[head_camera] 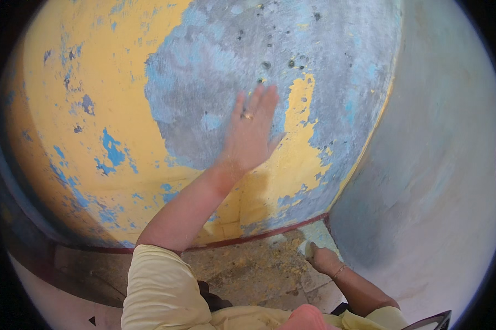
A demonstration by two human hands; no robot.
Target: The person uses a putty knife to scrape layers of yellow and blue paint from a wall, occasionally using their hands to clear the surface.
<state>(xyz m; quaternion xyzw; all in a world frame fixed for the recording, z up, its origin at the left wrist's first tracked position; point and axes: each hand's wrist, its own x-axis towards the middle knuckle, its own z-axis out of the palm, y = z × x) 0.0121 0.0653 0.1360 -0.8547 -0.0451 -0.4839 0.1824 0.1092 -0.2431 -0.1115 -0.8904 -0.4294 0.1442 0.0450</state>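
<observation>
My left hand (252, 128) lies with spread fingers over the wall (198, 82), on or just in front of a scraped blue-grey area; a ring shows on one finger. Around that area yellow paint (120, 82) remains, with chips and blue spots. Low at the right, my right hand (325, 259) is closed around a small pale object (304, 248), partly hidden by the fingers; its kind cannot be told. A bracelet circles the right wrist.
A smooth grey wall (421, 144) meets the painted wall at a corner on the right. Below runs a dark red strip (227, 243). Yellowish paint flakes (248, 268) are scattered over the tiled floor. A dark, curved edge stands at the far left.
</observation>
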